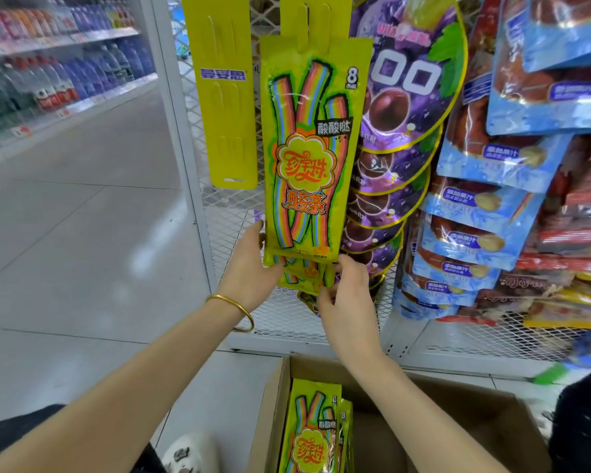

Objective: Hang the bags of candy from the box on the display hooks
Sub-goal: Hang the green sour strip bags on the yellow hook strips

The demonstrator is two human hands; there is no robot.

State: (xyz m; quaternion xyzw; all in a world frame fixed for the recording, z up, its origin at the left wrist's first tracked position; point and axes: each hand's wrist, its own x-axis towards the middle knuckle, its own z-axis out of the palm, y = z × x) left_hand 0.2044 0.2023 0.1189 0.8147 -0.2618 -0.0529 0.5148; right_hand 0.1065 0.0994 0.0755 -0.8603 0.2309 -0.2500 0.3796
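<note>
A tall yellow-green candy bag (307, 148) with rainbow strips printed on it hangs from a tab of a yellow display strip (313, 18). My left hand (249, 268) pinches its bottom left corner. My right hand (345, 295) grips the lower edge of a second, similar candy bag (302, 276) that hangs behind and below the first. Beneath my arms stands an open cardboard box (475, 435), where a few more of the same bags (309, 435) stand upright at its left side.
A bare yellow hanging strip (224, 97) hangs to the left on the white mesh rack (287, 315). Purple grape-candy bags (410, 107) and blue snack bags (492, 206) hang to the right. A bottle shelf (48, 70) lines the grey-tiled aisle on the left.
</note>
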